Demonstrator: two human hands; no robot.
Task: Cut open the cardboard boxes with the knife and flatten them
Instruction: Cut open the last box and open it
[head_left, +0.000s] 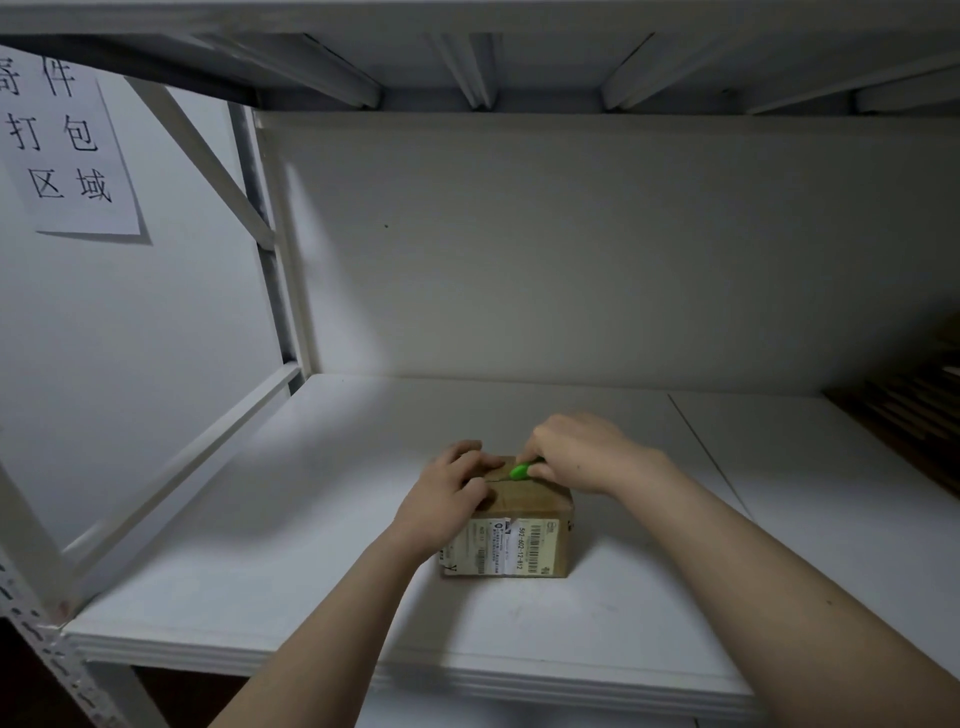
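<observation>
Both forearms (363, 613) reach in from the bottom edge, converging on one small cardboard box (519, 543) standing mid white shelf board (249, 561), label side facing the camera. Left hand (449, 491) lies palm-down on the box top, fingers fairly flat and spread, pressing, not gripping; likely pinning the box so it can't slide under the cut. Right hand (576, 452) comes over from the far right side, wrist bent, fingers clenched round a green knife (519, 471) at the top centre seam, near the far edge. Blade tip hidden, so can't tell if it's in the tape. Flaps look closed; flattening not begun.
</observation>
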